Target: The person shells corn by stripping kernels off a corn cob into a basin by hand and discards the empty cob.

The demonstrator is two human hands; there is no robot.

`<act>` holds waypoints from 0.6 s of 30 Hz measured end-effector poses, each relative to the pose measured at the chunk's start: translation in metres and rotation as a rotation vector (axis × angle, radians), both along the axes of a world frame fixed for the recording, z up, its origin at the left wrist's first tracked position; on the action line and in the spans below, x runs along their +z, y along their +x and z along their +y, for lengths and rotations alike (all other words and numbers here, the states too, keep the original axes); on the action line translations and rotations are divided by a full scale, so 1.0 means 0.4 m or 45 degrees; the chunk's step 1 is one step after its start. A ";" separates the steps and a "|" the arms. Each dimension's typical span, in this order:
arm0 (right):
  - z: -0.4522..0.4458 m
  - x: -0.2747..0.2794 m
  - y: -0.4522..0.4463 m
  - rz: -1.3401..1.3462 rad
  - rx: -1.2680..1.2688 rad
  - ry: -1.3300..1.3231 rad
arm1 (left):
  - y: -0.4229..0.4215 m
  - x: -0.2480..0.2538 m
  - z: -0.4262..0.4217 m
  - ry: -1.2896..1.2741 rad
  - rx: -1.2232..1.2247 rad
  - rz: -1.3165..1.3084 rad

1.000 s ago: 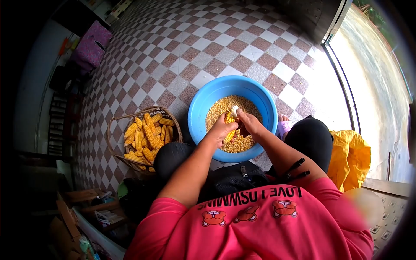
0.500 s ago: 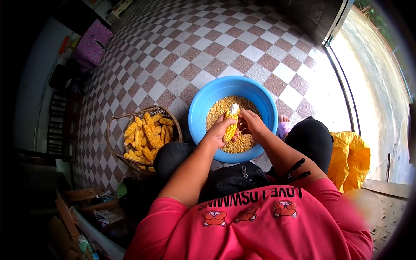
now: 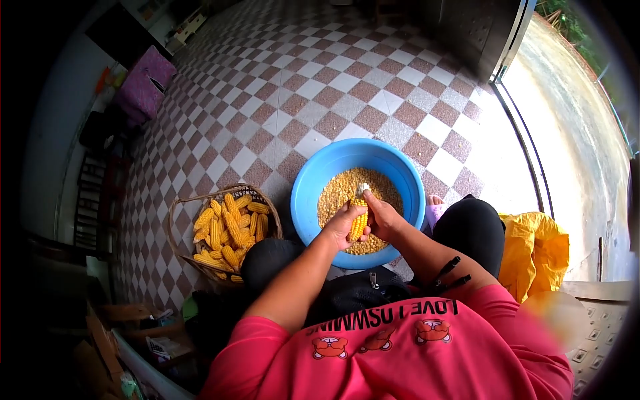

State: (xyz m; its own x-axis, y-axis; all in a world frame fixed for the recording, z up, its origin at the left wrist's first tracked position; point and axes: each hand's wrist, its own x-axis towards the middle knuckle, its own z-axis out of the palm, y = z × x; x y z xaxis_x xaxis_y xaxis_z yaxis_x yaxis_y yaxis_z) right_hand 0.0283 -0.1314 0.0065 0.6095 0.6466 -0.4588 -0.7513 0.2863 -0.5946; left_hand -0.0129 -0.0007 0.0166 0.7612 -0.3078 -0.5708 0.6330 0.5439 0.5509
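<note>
Over a blue basin holding loose yellow kernels, my left hand is wrapped round a corn cob. The cob points away from me, its far tip pale and bare of kernels, with yellow kernels along the rest. My right hand is closed against the cob's right side, thumb near the bare tip. Its lower fingers are partly hidden. Left of the basin, a woven basket with a handle holds several whole yellow cobs.
A yellow sack lies right of my knee. A foot in a purple slipper is beside the basin. Wooden pieces and boxes stand at lower left, a purple-covered object at upper left. A door frame is at upper right.
The view has tilted up, so basin and basket appear lower. My right hand, a little apart from the cob half a second ago, is against it again, thumb near the tip.
</note>
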 end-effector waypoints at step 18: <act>-0.011 0.009 0.028 -0.324 0.137 -0.396 | 0.007 0.018 -0.007 0.526 0.002 -0.124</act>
